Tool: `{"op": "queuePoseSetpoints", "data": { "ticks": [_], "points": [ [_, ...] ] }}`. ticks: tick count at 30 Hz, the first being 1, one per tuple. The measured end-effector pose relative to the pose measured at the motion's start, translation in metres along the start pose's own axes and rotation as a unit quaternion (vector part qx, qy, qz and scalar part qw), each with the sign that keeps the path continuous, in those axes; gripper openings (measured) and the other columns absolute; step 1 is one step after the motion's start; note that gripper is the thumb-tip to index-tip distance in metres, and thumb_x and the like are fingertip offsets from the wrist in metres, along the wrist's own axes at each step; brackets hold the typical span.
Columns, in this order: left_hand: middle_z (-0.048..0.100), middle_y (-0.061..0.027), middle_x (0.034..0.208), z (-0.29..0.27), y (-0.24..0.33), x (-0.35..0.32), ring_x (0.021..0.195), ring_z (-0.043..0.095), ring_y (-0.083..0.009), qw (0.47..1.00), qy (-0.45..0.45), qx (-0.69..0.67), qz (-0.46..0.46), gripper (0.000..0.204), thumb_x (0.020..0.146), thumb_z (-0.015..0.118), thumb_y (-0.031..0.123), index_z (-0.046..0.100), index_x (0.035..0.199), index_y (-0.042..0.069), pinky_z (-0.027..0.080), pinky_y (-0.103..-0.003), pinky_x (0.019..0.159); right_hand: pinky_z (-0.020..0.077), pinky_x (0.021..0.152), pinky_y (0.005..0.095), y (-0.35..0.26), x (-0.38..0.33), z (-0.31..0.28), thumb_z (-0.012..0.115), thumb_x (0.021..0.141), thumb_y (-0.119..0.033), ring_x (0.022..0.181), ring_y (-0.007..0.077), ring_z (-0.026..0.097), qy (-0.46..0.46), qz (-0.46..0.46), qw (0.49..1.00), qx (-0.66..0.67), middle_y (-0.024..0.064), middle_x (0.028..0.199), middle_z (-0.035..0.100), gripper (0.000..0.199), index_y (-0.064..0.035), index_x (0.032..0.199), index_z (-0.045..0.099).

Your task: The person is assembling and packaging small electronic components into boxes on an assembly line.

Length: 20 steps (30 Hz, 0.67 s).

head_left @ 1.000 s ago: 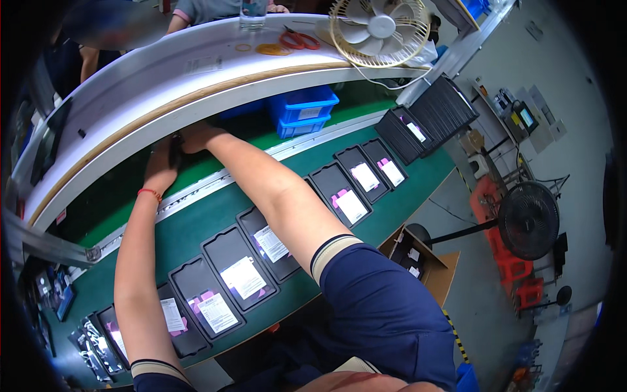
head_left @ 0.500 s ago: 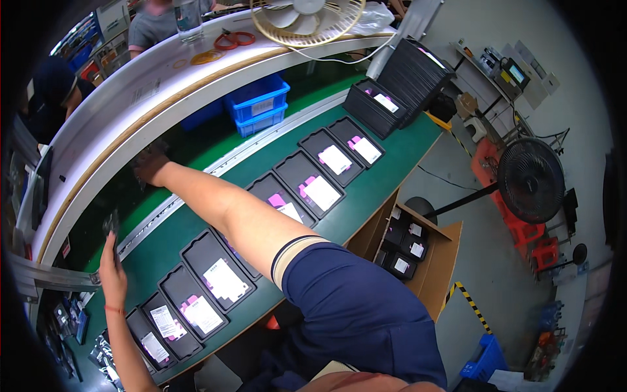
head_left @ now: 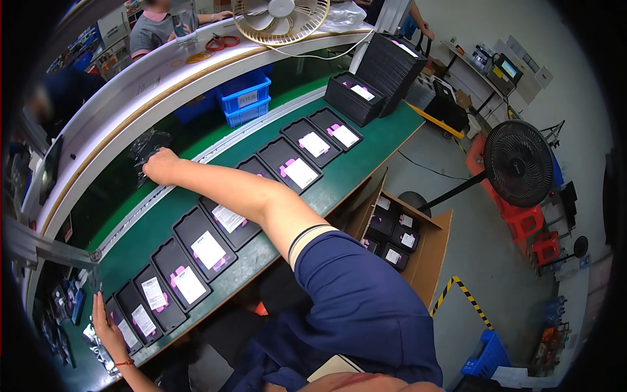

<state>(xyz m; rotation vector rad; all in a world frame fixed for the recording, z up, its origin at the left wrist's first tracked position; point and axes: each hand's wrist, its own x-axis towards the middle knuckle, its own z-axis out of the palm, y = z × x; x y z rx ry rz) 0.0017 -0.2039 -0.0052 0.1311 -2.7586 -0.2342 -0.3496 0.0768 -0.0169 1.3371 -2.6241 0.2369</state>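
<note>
At the far side of the green bench, my right hand point(head_left: 160, 167) closes on the near edge of a bundle of black items in clear plastic point(head_left: 149, 145). My right arm reaches across a row of shallow black trays point(head_left: 204, 245), each with a white printed card and pink pieces. Near the left end of that row, my left hand point(head_left: 110, 328) is raised with its fingers pressed together. A small translucent, dark-looking thing point(head_left: 95, 282) shows at its fingertips, too blurred to name.
A stack of black trays point(head_left: 390, 68) stands at the bench's far right. Blue bins point(head_left: 244, 101) sit under the white shelf point(head_left: 124, 91), which carries a fan point(head_left: 281, 18) and red scissors point(head_left: 222, 43). A cardboard box point(head_left: 428, 261) holds black packages. People stand beyond the shelf.
The view has shifted. My left hand has come down and nearer, toward the tray row. My right hand stays by the plastic bundle, which now shows more clearly.
</note>
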Motion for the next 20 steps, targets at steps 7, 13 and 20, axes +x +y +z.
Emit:
{"op": "queuePoseSetpoints", "data": {
  "ticks": [7,13,20],
  "points": [
    [0.06,-0.0179,0.12,0.008,-0.022,-0.046,0.113,0.057,-0.0315,0.991,0.071,-0.058,-0.101,0.048,0.081,0.04,-0.012,0.054,0.125,0.001,0.044,-0.036,0.097,0.0511,0.085,0.0422,-0.052,-0.057,-0.036,0.056,0.071,-0.002,0.094,0.0371,0.064,0.074,0.05,0.982,0.165,0.0207,0.101,0.066,0.041,-0.0062,0.11,0.066],
    [0.064,-0.015,0.111,0.002,-0.013,-0.06,0.103,0.061,-0.0315,0.988,0.141,0.041,-0.046,0.042,0.07,0.053,-0.009,0.062,0.108,0.006,0.049,-0.039,0.087,0.0518,0.068,0.0456,-0.14,-0.085,-0.03,0.053,0.086,-0.007,0.08,0.0367,0.065,0.188,-0.029,0.957,0.217,0.0152,0.094,0.068,0.024,-0.0091,0.107,0.065],
    [0.062,-0.0113,0.118,0.014,-0.03,-0.092,0.107,0.06,-0.0266,0.982,0.127,0.132,-0.05,0.046,0.07,0.056,-0.003,0.061,0.114,0.011,0.046,-0.038,0.09,0.0484,0.082,0.0447,-0.292,-0.075,0.039,0.057,0.075,-0.005,0.105,0.0359,0.059,0.136,-0.165,0.975,0.055,0.0129,0.112,0.064,0.034,-0.0078,0.109,0.061]
  ]
}}
